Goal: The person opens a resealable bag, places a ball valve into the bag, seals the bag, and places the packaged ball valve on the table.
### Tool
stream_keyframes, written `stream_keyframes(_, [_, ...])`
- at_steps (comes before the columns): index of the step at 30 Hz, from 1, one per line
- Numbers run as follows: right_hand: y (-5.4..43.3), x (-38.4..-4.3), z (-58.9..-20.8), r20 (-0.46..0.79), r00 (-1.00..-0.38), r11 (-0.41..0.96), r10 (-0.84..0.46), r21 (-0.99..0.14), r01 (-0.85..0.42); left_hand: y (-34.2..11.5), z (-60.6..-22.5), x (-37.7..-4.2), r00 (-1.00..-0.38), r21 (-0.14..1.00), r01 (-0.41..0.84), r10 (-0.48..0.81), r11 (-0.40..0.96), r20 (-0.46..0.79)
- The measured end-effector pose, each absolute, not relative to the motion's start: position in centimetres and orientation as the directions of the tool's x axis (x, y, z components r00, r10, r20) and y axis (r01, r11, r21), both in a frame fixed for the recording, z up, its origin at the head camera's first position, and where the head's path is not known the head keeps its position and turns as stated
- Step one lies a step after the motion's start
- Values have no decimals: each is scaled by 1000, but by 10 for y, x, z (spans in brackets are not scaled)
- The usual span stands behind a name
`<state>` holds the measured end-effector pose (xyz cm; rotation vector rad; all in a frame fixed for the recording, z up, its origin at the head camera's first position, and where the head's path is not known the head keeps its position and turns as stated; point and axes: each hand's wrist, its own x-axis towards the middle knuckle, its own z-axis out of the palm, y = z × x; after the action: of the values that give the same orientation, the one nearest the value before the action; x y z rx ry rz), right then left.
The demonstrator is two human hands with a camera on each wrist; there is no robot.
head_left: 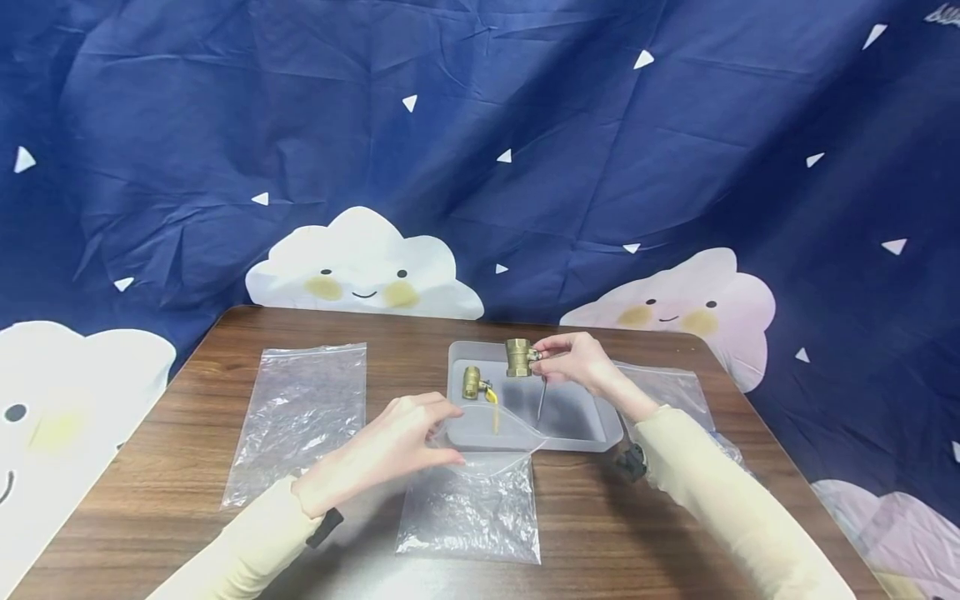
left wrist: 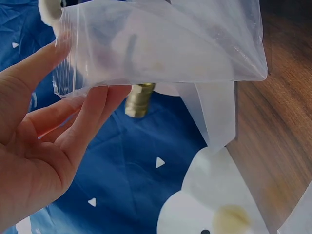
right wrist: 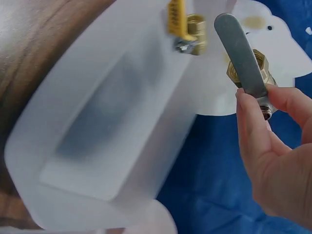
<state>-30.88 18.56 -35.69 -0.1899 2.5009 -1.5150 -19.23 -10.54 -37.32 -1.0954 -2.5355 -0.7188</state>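
A large brass ball valve [head_left: 517,357] with a silver lever [right wrist: 240,52] is raised over the tray; my right hand [head_left: 581,362] pinches it where the lever meets the body. My left hand [head_left: 393,442] holds a clear zip bag [left wrist: 161,44] by its zip edge, thumb and fingers apart. In the head view the bag's mouth gapes towards the tray, its lower part lying on the table. A smaller brass ball valve [head_left: 471,382] with a yellow lever [right wrist: 177,19] sits in the white plastic tray [head_left: 611,429], partly behind the bag's clear film in the head view.
Another flat zip bag [head_left: 300,408] lies on the wooden table [head_left: 195,433] to the left. More clear plastic [head_left: 675,392] lies right of the tray, partly beneath the right forearm. A blue cloth [head_left: 450,125] with clouds hangs behind the table's far edge.
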Motion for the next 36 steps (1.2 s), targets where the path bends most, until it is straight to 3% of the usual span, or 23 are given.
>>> stream_keyframes(15, [177,-271,-306,74,-942,475,-326,-849,-231,-104,-372,-195,-674,337,737,601,586,430])
stream_keyframes(23, [172,-252,-283,146,-926,433,-347,-851,-297,-103,-372,-196,-664,300,743,605,598,439])
stream_keyframes(36, [161,-220,-261,227,-909,363,-350,-862,-355,-102,-371,-197,-669,333,742,611,582,423])
